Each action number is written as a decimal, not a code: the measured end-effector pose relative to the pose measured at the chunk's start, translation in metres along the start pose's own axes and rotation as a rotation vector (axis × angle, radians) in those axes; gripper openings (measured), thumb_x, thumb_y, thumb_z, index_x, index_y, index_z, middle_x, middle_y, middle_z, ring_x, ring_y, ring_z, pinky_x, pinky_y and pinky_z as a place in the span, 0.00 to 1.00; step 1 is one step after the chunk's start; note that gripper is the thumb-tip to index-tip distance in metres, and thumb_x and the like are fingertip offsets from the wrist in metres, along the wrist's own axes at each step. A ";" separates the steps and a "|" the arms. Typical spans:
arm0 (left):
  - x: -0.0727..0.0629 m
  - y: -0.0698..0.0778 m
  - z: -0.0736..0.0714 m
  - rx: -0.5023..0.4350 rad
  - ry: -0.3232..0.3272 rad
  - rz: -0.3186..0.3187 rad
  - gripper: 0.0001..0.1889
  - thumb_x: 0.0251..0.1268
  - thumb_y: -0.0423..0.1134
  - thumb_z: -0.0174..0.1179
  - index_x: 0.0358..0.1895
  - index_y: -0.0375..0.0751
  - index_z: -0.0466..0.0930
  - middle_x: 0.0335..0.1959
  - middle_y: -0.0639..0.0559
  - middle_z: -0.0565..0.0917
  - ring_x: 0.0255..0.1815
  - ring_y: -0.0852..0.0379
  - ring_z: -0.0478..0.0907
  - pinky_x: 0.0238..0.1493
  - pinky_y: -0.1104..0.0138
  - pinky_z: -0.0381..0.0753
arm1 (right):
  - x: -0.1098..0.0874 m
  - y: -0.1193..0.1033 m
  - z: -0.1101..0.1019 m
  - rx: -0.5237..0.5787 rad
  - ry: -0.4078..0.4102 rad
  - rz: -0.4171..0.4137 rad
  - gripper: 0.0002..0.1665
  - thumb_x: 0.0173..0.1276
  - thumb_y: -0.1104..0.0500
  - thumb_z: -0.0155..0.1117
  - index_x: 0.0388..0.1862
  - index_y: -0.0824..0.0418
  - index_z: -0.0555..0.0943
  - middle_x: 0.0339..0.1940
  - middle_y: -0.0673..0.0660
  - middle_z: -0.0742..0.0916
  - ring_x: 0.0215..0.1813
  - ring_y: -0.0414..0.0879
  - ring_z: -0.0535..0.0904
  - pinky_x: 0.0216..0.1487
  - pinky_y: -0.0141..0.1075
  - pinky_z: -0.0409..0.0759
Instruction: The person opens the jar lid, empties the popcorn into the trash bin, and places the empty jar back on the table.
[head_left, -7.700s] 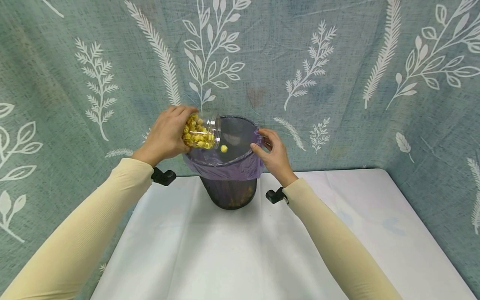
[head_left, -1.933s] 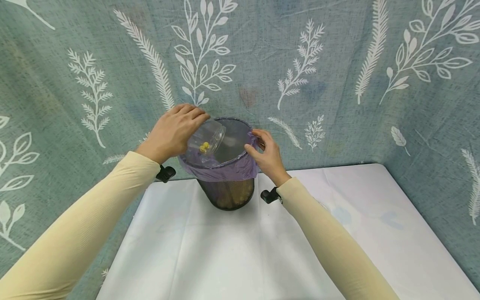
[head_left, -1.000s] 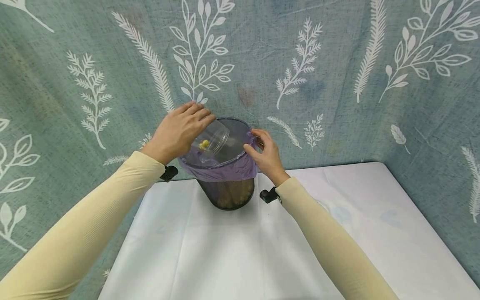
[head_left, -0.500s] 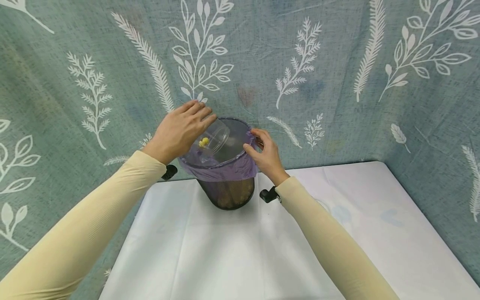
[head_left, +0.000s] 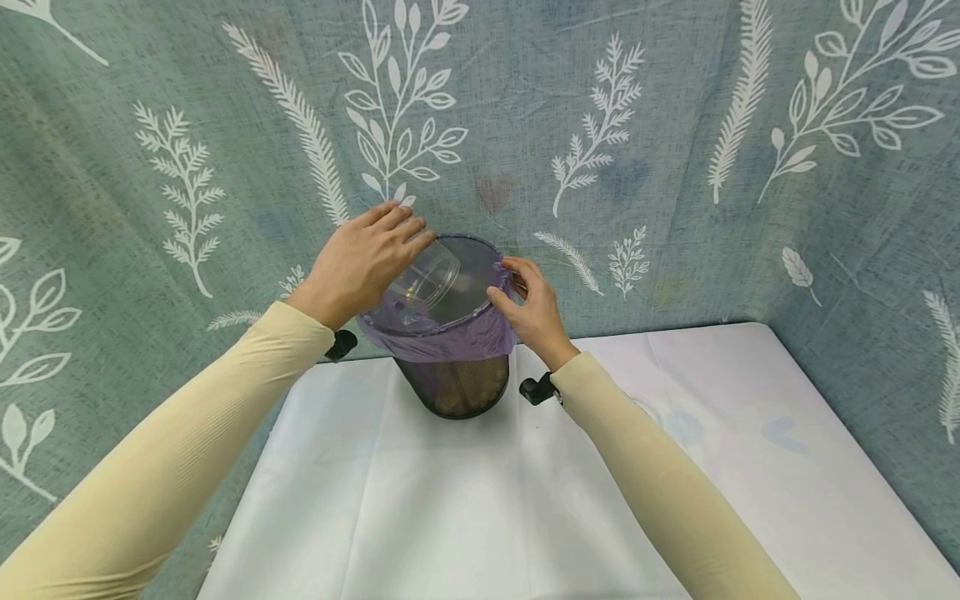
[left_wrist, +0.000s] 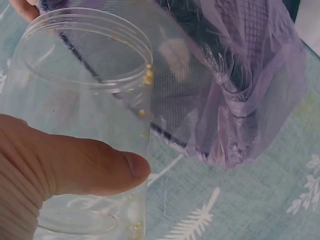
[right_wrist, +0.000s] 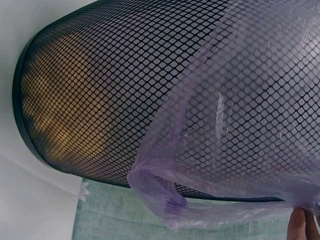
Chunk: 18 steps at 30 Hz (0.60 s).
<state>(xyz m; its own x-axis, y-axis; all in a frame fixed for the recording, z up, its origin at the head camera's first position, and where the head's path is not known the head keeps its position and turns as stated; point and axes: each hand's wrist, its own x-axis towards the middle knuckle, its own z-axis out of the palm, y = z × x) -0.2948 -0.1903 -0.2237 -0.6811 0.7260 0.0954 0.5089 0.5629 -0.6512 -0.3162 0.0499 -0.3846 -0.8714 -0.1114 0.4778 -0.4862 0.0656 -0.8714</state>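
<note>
My left hand (head_left: 360, 262) grips a clear plastic jar (head_left: 433, 279), tipped with its mouth over a black mesh trash can (head_left: 457, 396). In the left wrist view, the thumb lies across the jar's side, and small yellow crumbs (left_wrist: 148, 74) cling to its inner wall. A purple bin liner (head_left: 465, 343) is folded over the can's rim. My right hand (head_left: 534, 312) holds the lined rim on the right, thumb and fingers apart on it. Through the mesh in the right wrist view, a blurred yellow heap (right_wrist: 65, 110), popcorn by its colour, lies at the can's bottom.
The can stands near the back edge of a table with a white cloth (head_left: 450, 508). A green curtain with white leaf prints (head_left: 495, 125) hangs close behind it and along both sides. A black wrist camera (head_left: 537, 389) sits below the right hand.
Earlier the jar was well filled with yellow popcorn; it poured into the can as the jar tipped further. In the last half second, the small clump inside left the jar. My right hand stayed at the rim.
</note>
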 end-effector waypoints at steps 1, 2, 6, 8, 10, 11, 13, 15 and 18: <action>-0.001 0.000 0.001 -0.018 0.011 -0.006 0.41 0.58 0.23 0.73 0.77 0.34 0.69 0.74 0.36 0.73 0.78 0.37 0.65 0.84 0.52 0.48 | 0.000 0.000 0.000 0.001 -0.001 -0.001 0.32 0.77 0.61 0.66 0.75 0.70 0.71 0.75 0.62 0.73 0.74 0.57 0.72 0.76 0.43 0.70; -0.001 -0.001 0.002 -0.038 0.025 -0.012 0.40 0.57 0.22 0.72 0.76 0.34 0.69 0.74 0.36 0.74 0.78 0.36 0.65 0.84 0.52 0.49 | 0.000 0.000 0.001 0.002 -0.002 -0.001 0.33 0.76 0.61 0.66 0.75 0.70 0.71 0.75 0.62 0.73 0.74 0.57 0.72 0.76 0.43 0.70; -0.005 -0.002 0.005 -0.129 0.097 -0.042 0.38 0.57 0.17 0.68 0.74 0.32 0.71 0.71 0.35 0.76 0.76 0.36 0.68 0.83 0.52 0.54 | 0.000 -0.001 0.001 0.003 -0.005 0.006 0.32 0.77 0.61 0.66 0.76 0.69 0.71 0.76 0.62 0.73 0.75 0.57 0.72 0.76 0.42 0.69; -0.007 -0.002 0.006 -0.155 0.118 -0.057 0.37 0.56 0.16 0.65 0.73 0.31 0.71 0.70 0.35 0.76 0.75 0.36 0.69 0.82 0.51 0.57 | 0.000 -0.001 0.002 0.001 -0.006 0.012 0.32 0.77 0.61 0.66 0.76 0.69 0.70 0.76 0.62 0.73 0.75 0.56 0.72 0.77 0.41 0.69; -0.008 -0.001 0.006 -0.175 0.121 -0.082 0.37 0.56 0.17 0.65 0.73 0.31 0.71 0.70 0.35 0.77 0.74 0.37 0.70 0.81 0.51 0.58 | 0.000 -0.002 0.002 -0.003 -0.008 0.016 0.32 0.78 0.61 0.65 0.76 0.69 0.70 0.76 0.61 0.73 0.75 0.56 0.72 0.77 0.40 0.69; -0.008 -0.001 0.007 -0.183 0.125 -0.096 0.37 0.56 0.17 0.65 0.73 0.30 0.71 0.69 0.35 0.77 0.73 0.37 0.70 0.81 0.51 0.60 | 0.000 -0.002 0.001 -0.003 -0.008 0.017 0.32 0.78 0.61 0.65 0.76 0.69 0.70 0.76 0.61 0.72 0.75 0.56 0.72 0.77 0.40 0.69; -0.008 0.001 0.007 -0.208 0.122 -0.134 0.40 0.51 0.21 0.71 0.73 0.30 0.70 0.69 0.35 0.77 0.72 0.36 0.70 0.80 0.50 0.61 | 0.000 -0.002 0.001 0.001 -0.008 0.015 0.32 0.78 0.61 0.65 0.76 0.69 0.70 0.76 0.61 0.73 0.75 0.56 0.72 0.77 0.40 0.69; -0.009 0.002 0.008 -0.239 0.121 -0.181 0.46 0.46 0.27 0.78 0.73 0.30 0.69 0.69 0.35 0.77 0.72 0.36 0.71 0.78 0.49 0.63 | -0.001 -0.001 0.001 0.006 -0.010 0.015 0.32 0.78 0.60 0.65 0.76 0.68 0.70 0.76 0.61 0.73 0.74 0.56 0.72 0.77 0.41 0.69; -0.010 0.004 0.011 -0.313 0.135 -0.255 0.54 0.36 0.35 0.85 0.74 0.29 0.68 0.69 0.35 0.76 0.71 0.35 0.71 0.76 0.47 0.66 | -0.001 -0.002 0.000 0.022 -0.014 0.019 0.32 0.78 0.60 0.66 0.76 0.69 0.70 0.76 0.62 0.72 0.75 0.58 0.71 0.77 0.43 0.68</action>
<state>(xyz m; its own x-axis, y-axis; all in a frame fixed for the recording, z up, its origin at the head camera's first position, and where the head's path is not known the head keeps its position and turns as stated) -0.2917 -0.1996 -0.2358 -0.7416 0.5812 0.3351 0.4821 0.8090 -0.3362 -0.3142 0.0496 -0.3838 -0.8793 -0.1241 0.4598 -0.4680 0.0463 -0.8825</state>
